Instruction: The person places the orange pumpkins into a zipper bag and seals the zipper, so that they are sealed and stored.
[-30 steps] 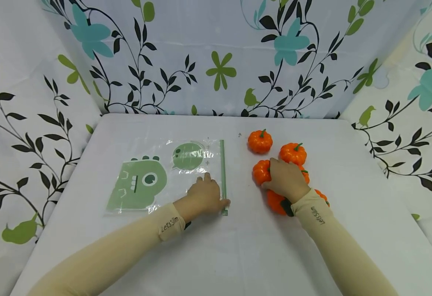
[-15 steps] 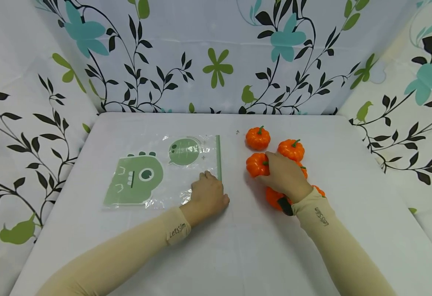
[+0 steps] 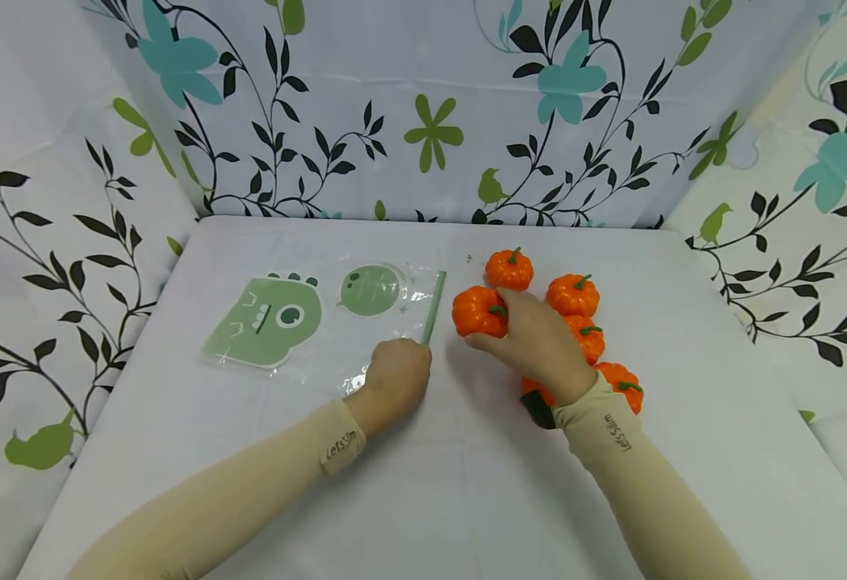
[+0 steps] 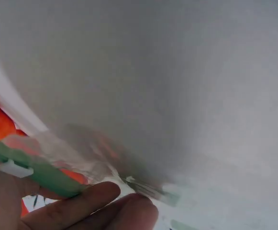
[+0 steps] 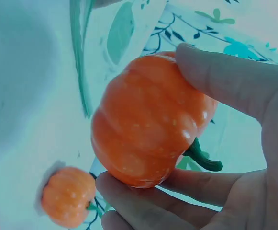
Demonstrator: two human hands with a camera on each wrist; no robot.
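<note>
A clear zip bag point(image 3: 271, 322) with a green dinosaur print lies on the white table, its green zip strip point(image 3: 435, 310) towards the right. My left hand point(image 3: 398, 372) grips the bag at the strip's near end. In the left wrist view the strip point(image 4: 52, 178), with a small white slider point(image 4: 15, 168), runs between thumb and fingers, and the clear film stands lifted. My right hand point(image 3: 539, 342) holds an orange toy pumpkin point(image 3: 478, 312) by its sides. The right wrist view shows that pumpkin point(image 5: 146, 120) between thumb and fingers, green stem towards the palm.
Several more orange toy pumpkins stand on the right of the table: one at the back point(image 3: 509, 268), one to its right point(image 3: 572, 296) and others around my right wrist, partly hidden. A leaf-patterned curtain point(image 3: 358, 80) hangs behind and at both sides.
My right hand has taken the pumpkin from the group and moved it left towards the bag. My left hand has closed on the strip's near end, and the bag's opening edge has tilted and risen.
</note>
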